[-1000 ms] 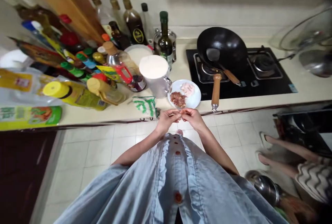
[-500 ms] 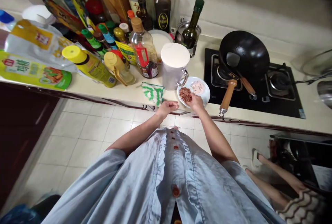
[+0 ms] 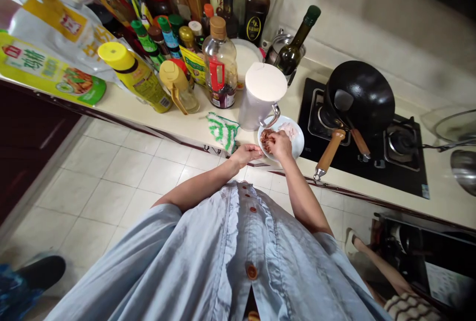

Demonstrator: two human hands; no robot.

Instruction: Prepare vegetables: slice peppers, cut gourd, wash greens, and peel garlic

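A white plate (image 3: 297,137) sits at the counter's front edge, holding a heap of brown minced meat (image 3: 265,137) and a pale pink portion (image 3: 290,130). My right hand (image 3: 280,145) lies over the plate with its fingers curled down into the brown meat. My left hand (image 3: 246,154) hovers at the counter edge just left of the plate, fingers loosely curled; whether it holds anything is hidden. A white lidded jug (image 3: 260,96) stands directly behind the plate.
A black wok (image 3: 362,95) with a spatula (image 3: 347,112) sits on the gas hob (image 3: 405,160) at the right. A green-and-white cloth (image 3: 222,131) lies left of the plate. Several bottles (image 3: 219,63) and packets (image 3: 44,70) crowd the left counter. Another person's leg (image 3: 375,261) shows at lower right.
A second ago both hands were pinched together in front of the counter. My right hand then reached onto the plate and now digs into the brown meat; the left stays by the edge.
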